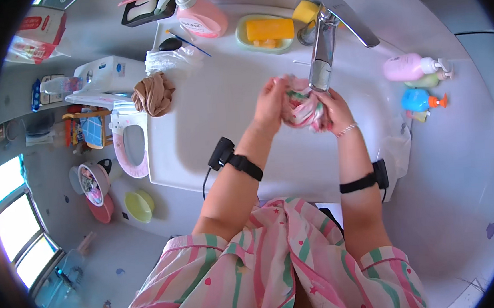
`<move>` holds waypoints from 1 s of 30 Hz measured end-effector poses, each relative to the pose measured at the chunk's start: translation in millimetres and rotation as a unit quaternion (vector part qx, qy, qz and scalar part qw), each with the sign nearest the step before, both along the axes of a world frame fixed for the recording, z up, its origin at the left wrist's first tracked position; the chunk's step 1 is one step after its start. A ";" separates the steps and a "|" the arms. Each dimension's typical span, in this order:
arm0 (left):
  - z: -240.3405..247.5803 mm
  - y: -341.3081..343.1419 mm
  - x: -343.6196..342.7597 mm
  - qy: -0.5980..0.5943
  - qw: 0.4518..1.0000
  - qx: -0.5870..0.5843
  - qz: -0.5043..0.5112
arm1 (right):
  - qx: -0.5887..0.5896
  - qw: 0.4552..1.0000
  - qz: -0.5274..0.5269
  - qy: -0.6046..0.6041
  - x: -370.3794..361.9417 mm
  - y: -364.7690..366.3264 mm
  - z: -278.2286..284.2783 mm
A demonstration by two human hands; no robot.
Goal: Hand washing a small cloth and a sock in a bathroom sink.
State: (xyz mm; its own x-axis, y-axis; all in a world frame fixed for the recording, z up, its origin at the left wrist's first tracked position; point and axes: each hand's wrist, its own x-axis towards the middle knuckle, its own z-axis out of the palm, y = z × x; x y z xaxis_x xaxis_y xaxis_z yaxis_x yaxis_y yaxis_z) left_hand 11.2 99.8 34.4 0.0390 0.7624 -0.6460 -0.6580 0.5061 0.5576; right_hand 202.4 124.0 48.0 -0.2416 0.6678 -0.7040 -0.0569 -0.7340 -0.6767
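My left hand (268,104) is closed on one side of a crumpled pink, white and green cloth (307,110). On its other side, my right hand (339,111) grips the same cloth, fingers partly hidden by the folds. Both hands hold it over the white sink (216,122), just below the spout of the chrome faucet (321,51). Whether water runs from the spout I cannot tell. A beaded bracelet circles my right wrist.
Behind the basin stand a pink pump bottle (203,19), a soap dish (266,47) with orange soap, and a yellow sponge (306,11). A twisted brown cloth (154,94) lies on the left rim. More pump bottles (415,66) are at right; a toilet (129,145) is at left.
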 end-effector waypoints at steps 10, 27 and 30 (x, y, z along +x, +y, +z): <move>26.8 -2.8 -36.1 -0.031 0.999 -0.008 -0.008 | 0.068 0.954 -0.145 0.253 16.4 -20.8 38.1; -2.7 -12.7 18.2 -0.281 0.950 -0.059 0.120 | 0.465 0.793 0.102 -0.379 -91.7 -36.6 54.0; 15.7 -11.4 32.1 -0.043 0.996 -0.026 -0.069 | 0.330 0.856 0.051 -0.394 -28.8 3.1 -7.4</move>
